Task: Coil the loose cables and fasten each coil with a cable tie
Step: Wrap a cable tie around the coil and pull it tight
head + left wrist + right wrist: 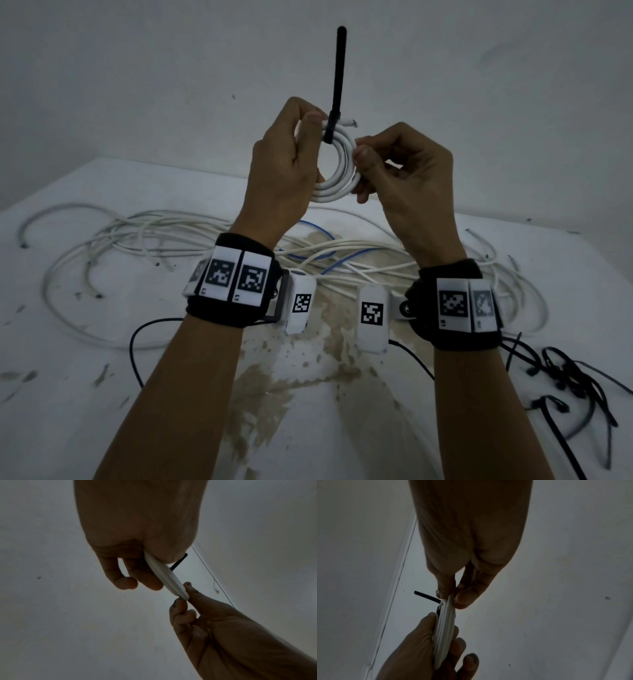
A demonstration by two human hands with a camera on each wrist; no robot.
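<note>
I hold a small coil of white cable (337, 174) up in the air above the table. My left hand (308, 137) grips the coil's left side, with the thumb near the top. My right hand (361, 154) pinches the coil's right side between thumb and fingers. A black cable tie (337, 78) is wrapped round the top of the coil, and its long tail stands straight up. One white cable end (349, 121) pokes out to the right of the tie. The left wrist view shows the coil (164, 574) edge-on. In the right wrist view the tie's tail (426, 595) juts left of the coil (445, 626).
A tangle of loose white cables (164, 240) spreads across the stained white table (301, 404), with a blue cable (346, 260) among them. Several black cable ties (568, 380) lie at the right. A thin black wire (135, 346) runs under my left forearm. A white wall stands behind.
</note>
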